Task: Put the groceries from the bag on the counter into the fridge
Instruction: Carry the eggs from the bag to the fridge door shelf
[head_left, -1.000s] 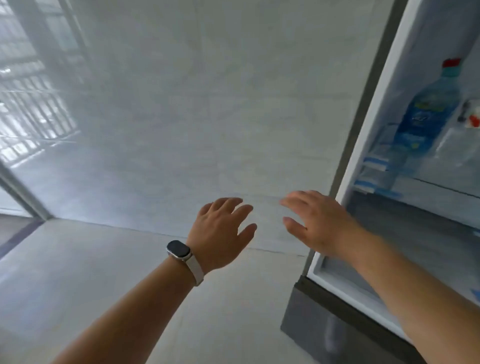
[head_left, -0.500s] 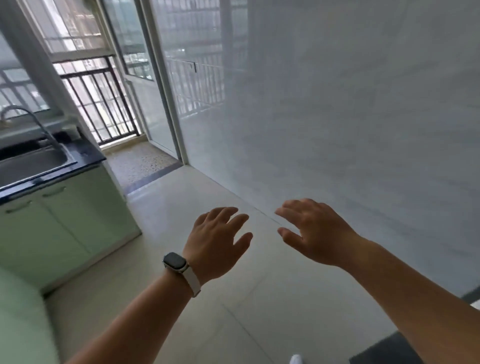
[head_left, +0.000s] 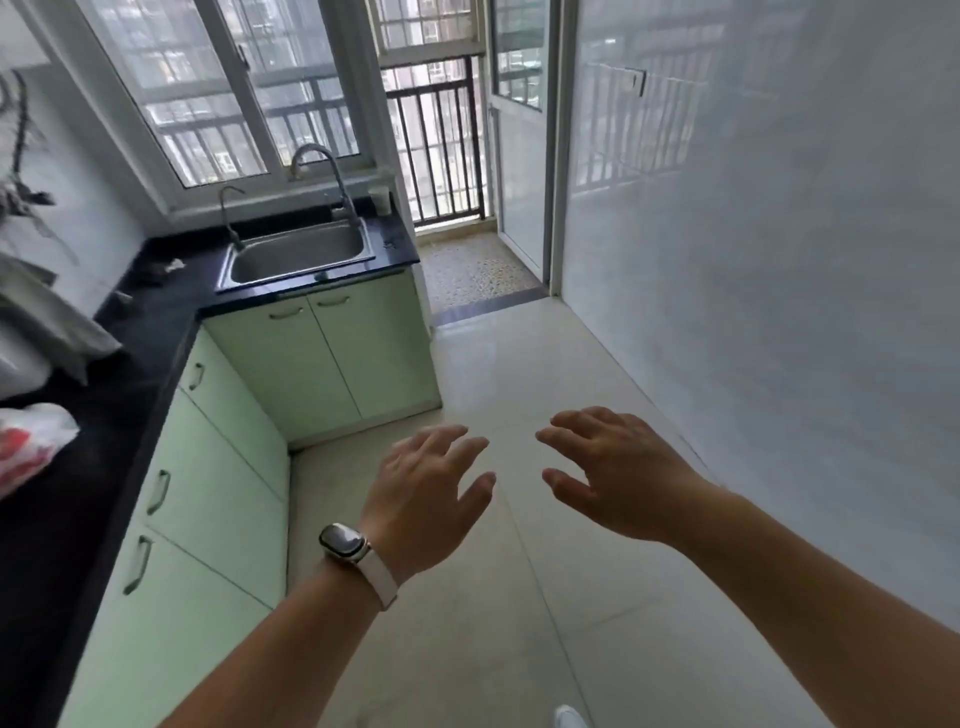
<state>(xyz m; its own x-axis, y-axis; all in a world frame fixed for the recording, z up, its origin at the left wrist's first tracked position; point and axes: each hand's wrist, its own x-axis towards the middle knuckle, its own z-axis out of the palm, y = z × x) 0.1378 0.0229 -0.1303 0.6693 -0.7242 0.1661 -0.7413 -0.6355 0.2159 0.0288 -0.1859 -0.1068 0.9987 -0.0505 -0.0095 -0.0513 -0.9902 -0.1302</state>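
Your left hand (head_left: 426, 499) and right hand (head_left: 618, 478) hover over the floor, fingers apart, holding nothing. The plastic bag (head_left: 31, 447) lies far left on the black counter (head_left: 104, 364). It looks limp, so grabbing one side could spill groceries or drag it off.

Watch: we wear 1 smartwatch (head_left: 344, 542) on our left wrist, with a dark glossy rounded-rectangle face and a silver case.
Strap: pale cream band (head_left: 378, 581), joined to the watch.
Hands: left hand (head_left: 426, 499), right hand (head_left: 618, 478) and our 2 forearms are bare.
Shoe: 1 white toe (head_left: 569, 719), below-right of the watch.
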